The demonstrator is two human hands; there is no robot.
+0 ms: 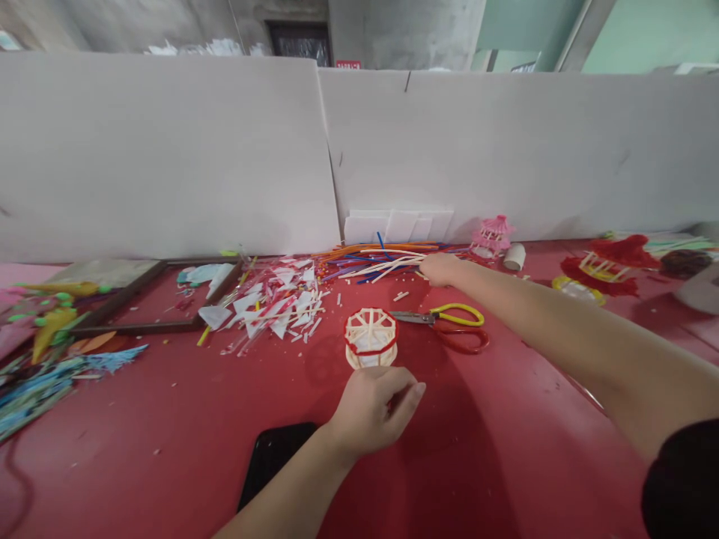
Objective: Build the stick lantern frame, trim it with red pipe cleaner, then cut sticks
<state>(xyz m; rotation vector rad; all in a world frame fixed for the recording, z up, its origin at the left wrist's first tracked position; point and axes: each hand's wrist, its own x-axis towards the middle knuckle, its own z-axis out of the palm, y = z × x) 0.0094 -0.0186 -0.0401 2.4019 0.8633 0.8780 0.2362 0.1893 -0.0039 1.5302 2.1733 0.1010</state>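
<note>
A small round frame (371, 333) of cream sticks, with spokes on top and a fuzzy red rim, stands on the red table. Just in front of it is my left hand (374, 412), loosely closed, with nothing visible in its fingers. My right hand (442, 269) reaches far forward to the bundle of coloured pipe cleaners (387, 254). Its fingers are closed by the ends of several white stems (387, 266); what they pinch is hidden. Scissors (443, 320) with yellow and red handles lie between the frame and my right forearm.
Plastic and paper scraps (281, 299) are heaped left of the bundle, beside a dark picture frame (151, 328). A black phone (275, 453) lies near my left forearm. A pink pagoda model (492, 233), a cardboard tube (514, 257) and a red-roofed model (610, 266) stand right.
</note>
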